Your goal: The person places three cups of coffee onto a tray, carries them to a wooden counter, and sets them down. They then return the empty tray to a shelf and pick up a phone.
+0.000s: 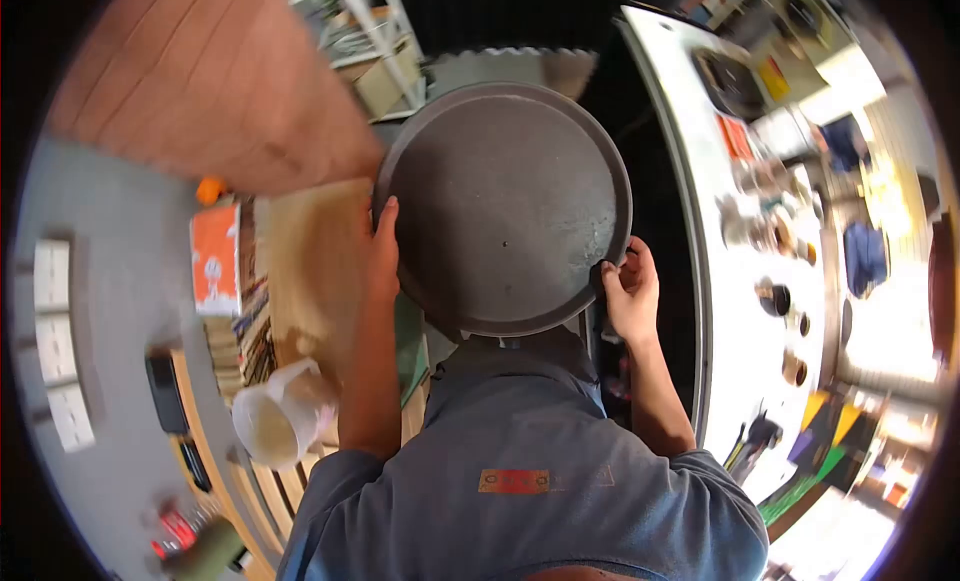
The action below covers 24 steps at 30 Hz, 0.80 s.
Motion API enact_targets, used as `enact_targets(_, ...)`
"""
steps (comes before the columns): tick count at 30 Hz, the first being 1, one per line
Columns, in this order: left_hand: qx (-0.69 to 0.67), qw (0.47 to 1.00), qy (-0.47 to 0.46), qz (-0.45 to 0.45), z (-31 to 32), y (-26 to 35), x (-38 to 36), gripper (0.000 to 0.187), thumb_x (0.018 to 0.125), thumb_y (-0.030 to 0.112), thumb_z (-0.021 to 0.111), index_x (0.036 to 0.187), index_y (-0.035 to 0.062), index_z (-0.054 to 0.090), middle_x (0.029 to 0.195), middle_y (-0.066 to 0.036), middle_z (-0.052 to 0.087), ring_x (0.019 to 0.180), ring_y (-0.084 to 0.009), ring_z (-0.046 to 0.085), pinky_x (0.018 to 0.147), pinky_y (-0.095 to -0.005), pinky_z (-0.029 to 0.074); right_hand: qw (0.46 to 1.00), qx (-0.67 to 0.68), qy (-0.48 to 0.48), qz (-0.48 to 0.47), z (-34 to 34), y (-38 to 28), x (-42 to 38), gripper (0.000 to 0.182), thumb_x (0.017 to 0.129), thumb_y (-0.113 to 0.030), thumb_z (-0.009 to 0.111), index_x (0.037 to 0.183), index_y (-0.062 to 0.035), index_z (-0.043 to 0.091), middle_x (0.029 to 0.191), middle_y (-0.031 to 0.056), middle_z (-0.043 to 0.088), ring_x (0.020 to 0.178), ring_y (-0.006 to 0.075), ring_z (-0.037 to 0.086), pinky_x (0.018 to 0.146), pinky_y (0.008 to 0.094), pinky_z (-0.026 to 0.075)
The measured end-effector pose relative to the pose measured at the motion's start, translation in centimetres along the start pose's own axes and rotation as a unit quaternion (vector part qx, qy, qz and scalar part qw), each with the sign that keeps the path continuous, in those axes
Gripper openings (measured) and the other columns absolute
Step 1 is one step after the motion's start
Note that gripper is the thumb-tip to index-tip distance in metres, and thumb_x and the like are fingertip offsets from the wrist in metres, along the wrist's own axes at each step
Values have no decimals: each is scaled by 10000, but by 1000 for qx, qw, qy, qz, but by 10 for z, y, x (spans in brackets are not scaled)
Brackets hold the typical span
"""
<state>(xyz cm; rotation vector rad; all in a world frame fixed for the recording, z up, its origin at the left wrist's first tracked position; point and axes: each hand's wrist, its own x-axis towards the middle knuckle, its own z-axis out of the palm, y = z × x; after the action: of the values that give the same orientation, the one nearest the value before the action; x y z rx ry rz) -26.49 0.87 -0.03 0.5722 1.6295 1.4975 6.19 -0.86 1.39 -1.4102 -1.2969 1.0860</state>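
A round dark grey-brown serving tray (pixel 490 201) with a raised rim is held out in front of my chest. Its surface carries a whitish smudge toward the right side and a few small specks. My left hand (pixel 383 249) grips the left rim, thumb on the upper side and fingers out of sight beneath. At the lower right rim, my right hand (pixel 630 289) pinches the edge between thumb and curled fingers. Nothing stands on the tray.
A long white counter (pixel 690 231) runs along the right with cups and jars. To the left are a wooden surface (pixel 315 251), a translucent plastic pitcher (pixel 272 426), a row of books (pixel 245 331) and a brick wall (pixel 220 81). A white shelf rack (pixel 385 46) stands ahead.
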Motion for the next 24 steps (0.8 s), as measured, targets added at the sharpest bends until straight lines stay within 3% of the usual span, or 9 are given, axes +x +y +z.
enact_targets(3, 97, 995, -20, 9, 48, 19, -7, 587, 906, 324, 622, 1340, -14, 416, 1281, -102, 509, 1187, -202, 465, 1019, -314, 334, 996, -9, 87, -15, -40, -19, -29, 396, 859, 29, 578, 1230, 27, 441, 814, 18, 559, 709, 55, 533, 665, 206, 452)
enact_targets(7, 44, 984, -158, 75, 118, 43, -35, 521, 901, 289, 632, 1299, 4, 453, 1172, -57, 535, 1098, -151, 476, 948, -288, 361, 982, 38, 179, -36, -92, -32, -67, 413, 848, 42, 582, 1233, 47, 434, 793, 19, 551, 683, 51, 523, 656, 192, 446)
enact_targets(11, 36, 965, -258, 31, 186, 62, -84, 557, 876, 302, 636, 1313, 7, 456, 1249, -82, 520, 1140, -195, 483, 966, -330, 384, 960, 20, 273, -60, -144, -29, -110, 417, 843, 60, 566, 1234, 66, 423, 802, 29, 534, 699, 51, 501, 634, 182, 423)
enact_targets(13, 17, 962, -272, 28, 214, 69, -114, 456, 882, 270, 638, 1244, 34, 494, 1161, -65, 552, 1081, -173, 507, 939, -309, 388, 949, 35, 310, -49, -161, -27, -135, 430, 840, 67, 559, 1241, 64, 404, 820, 39, 544, 722, 62, 510, 640, 186, 419)
enact_targets(14, 8, 945, -325, 22, 225, 73, -124, 500, 877, 267, 639, 1281, 24, 473, 1204, -76, 543, 1129, -182, 492, 960, -325, 386, 940, 36, 334, -54, -168, -23, -147, 437, 840, 65, 561, 1244, 61, 395, 835, 43, 554, 729, 67, 514, 656, 192, 423)
enact_targets(18, 16, 924, -381, 45, 265, 77, -170, 514, 878, 258, 635, 1298, 16, 462, 1221, -83, 537, 1144, -179, 483, 976, -322, 372, 912, 40, 405, -44, -185, -15, -193, 453, 843, 58, 564, 1254, 49, 373, 884, 59, 582, 783, 86, 529, 740, 217, 434)
enact_targets(20, 19, 890, -452, 59, 290, 72, -188, 428, 910, 238, 583, 1275, 39, 482, 1192, -75, 552, 1112, -178, 508, 948, -319, 401, 889, 44, 455, -29, -189, -13, -218, 455, 852, 58, 552, 1265, 41, 362, 906, 63, 590, 845, 97, 546, 783, 225, 432)
enact_targets(24, 29, 836, -545, 57, 320, 66, -215, 431, 909, 212, 584, 1281, 24, 475, 1206, -80, 548, 1119, -180, 511, 949, -317, 401, 849, 54, 524, -24, -181, -4, -246, 445, 870, 48, 556, 1266, 45, 352, 979, 85, 611, 902, 112, 576, 789, 223, 438)
